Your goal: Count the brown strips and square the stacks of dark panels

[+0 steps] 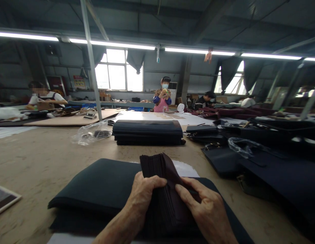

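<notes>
A thick stack of dark brown leather-like pieces (154, 166) stands on edge between my hands. My left hand (144, 191) grips it from the left, its thumb pressed on the edges of the pieces. On the right side, my right hand (201, 205) pinches the outermost piece, which bends slightly away from the rest; some of its fingers are hidden behind that piece. Beneath lies a pile of large dark green-black sheets (96, 183), folded or curved at the left. White paper (186, 168) shows behind the stack.
A folded pile of dark sheets (147, 132) lies ahead, beside a clear plastic bag (92, 133). Dark handbags (249, 159) crowd the right side. A framed flat item (4, 200) is at the left edge. A pole (92, 61) rises beyond; several people sit or stand farther back.
</notes>
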`<state>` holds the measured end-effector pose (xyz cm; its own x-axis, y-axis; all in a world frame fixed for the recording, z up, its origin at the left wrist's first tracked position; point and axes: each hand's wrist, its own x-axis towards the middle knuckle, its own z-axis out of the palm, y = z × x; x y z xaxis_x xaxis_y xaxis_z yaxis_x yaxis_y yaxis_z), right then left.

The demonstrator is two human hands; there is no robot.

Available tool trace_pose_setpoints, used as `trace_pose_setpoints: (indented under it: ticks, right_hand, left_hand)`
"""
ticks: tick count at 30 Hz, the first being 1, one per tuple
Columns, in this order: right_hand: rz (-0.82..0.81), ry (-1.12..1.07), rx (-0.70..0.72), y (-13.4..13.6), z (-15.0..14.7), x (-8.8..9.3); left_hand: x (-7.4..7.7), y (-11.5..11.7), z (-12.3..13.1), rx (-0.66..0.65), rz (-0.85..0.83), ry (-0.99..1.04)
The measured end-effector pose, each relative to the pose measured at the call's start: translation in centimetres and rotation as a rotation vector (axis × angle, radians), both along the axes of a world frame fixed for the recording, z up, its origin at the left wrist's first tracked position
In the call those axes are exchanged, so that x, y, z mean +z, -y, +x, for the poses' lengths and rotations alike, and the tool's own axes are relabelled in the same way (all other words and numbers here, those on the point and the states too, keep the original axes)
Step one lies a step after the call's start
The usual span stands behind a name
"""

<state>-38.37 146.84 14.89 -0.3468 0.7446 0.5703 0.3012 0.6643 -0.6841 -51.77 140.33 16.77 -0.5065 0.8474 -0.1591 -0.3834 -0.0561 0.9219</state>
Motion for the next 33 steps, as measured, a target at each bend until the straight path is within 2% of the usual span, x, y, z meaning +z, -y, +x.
trace_pose_setpoints:
  ticks: [3,8,22,26,31,33]
  right_hand:
    - [0.043,-0.005,-0.005,0.1,0.11,-0.1]
    - [0.095,0.002,0.067,0.16,0.21,-0.1]
    - [-0.031,0.051,0.078,0.48,0.16,-0.4]
    - [0.029,0.037,0.064,0.52,0.23,-0.3]
    - [0.105,-0.009,0.158,0.56,0.19,-0.22]
    - [0.153,0.0,0.154,0.51,0.18,-0.28]
  left_hand:
    - [-0.21,0.0,-0.14,-0.016,0.002,-0.02]
    - [-0.14,0.27,-0.11,-0.048,0.014,-0.01]
    - [-0.16,0.29,-0.11,-0.002,-0.045,-0.025]
    - [-0.27,0.36,-0.07,-0.023,-0.04,-0.012]
    - [0.02,0.44,0.06,-0.028,-0.015,-0.004]
    - [0.09,0.43,0.07,-0.019,-0.019,0.013]
